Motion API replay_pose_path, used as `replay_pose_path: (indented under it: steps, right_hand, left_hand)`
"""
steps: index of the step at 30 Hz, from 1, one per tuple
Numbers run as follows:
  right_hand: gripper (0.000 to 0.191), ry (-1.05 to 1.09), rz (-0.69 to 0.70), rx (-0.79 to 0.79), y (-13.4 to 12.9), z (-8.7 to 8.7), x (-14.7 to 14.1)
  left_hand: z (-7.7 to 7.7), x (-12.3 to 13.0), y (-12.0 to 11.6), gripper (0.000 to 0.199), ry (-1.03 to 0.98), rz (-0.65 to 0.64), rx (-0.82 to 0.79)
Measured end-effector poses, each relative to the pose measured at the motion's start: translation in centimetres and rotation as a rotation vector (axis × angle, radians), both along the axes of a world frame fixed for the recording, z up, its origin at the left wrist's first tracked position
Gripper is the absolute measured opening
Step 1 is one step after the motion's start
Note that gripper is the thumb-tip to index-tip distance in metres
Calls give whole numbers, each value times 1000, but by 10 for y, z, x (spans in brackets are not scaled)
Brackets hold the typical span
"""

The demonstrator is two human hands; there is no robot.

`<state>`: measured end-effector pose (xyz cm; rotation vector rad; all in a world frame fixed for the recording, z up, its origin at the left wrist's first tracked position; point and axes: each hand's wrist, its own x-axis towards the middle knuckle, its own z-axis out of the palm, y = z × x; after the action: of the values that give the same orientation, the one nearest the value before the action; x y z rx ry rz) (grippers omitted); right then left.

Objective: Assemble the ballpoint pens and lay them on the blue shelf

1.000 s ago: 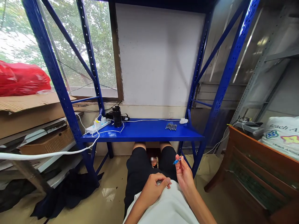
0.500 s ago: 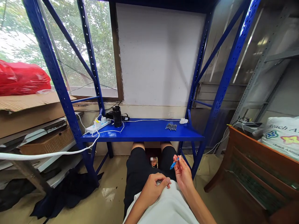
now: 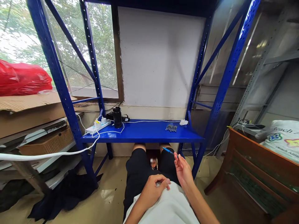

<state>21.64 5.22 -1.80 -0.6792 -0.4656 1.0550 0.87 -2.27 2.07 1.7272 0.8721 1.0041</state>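
Observation:
A slim blue pen (image 3: 168, 151) sticks out to the upper left from my right hand (image 3: 183, 169), gripped at one end between the thumb and fingertips. The hand is raised over my right thigh, palm turned inward. My left hand (image 3: 154, 187) rests on the white shirt at my lap, its fingers curled and the thumb lying across near the index finger; nothing shows in it. Between my thighs lies a lit screen (image 3: 154, 164), partly blurred.
Ahead is a blue metal shelf (image 3: 144, 133) bearing a black bottle (image 3: 117, 117), a white power strip (image 3: 99, 125), a group of small grey pieces (image 3: 171, 128) and crumpled white paper (image 3: 183, 122). A white cable (image 3: 46, 156) crosses at left. A wooden chair (image 3: 245, 165) stands right.
The pen has swung in my right hand from slanting down to the left to slanting up to the left. My left hand has stayed in place.

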Motion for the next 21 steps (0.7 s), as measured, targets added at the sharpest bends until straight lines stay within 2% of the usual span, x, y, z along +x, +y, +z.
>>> replay_pose_path:
  steps: [2, 4, 6, 9, 11, 14, 18, 21]
  right_hand:
    - [42, -114, -54, 89, 25, 14, 14]
    - [44, -327, -172, 165, 61, 32, 34]
    - [40, -696, -362, 121, 103, 48, 56]
    - [40, -892, -380, 35, 159, 63, 89]
    - [37, -1038, -360, -47, 185, 65, 105]
    - [30, -1269, -299, -142, 210, 57, 116]
    - [34, -1544, -187, -246, 231, 46, 115]
    - [38, -1708, -103, -332, 248, 46, 110]
  left_hand:
    - [-1, -2, 0, 40, -4, 8, -6]
    - [-1, -3, 0, 41, -13, 14, -10]
    - [-2, -3, 0, 41, -17, 17, -10]
    - [-2, -3, 0, 41, -21, 18, -17]
    - [-2, -3, 0, 39, -21, 20, -26]
    - [-4, -4, -2, 39, -14, 32, -39]
    - [-4, -6, -4, 38, -7, 55, -62]
    - [-7, -6, -4, 38, -2, 63, -77]
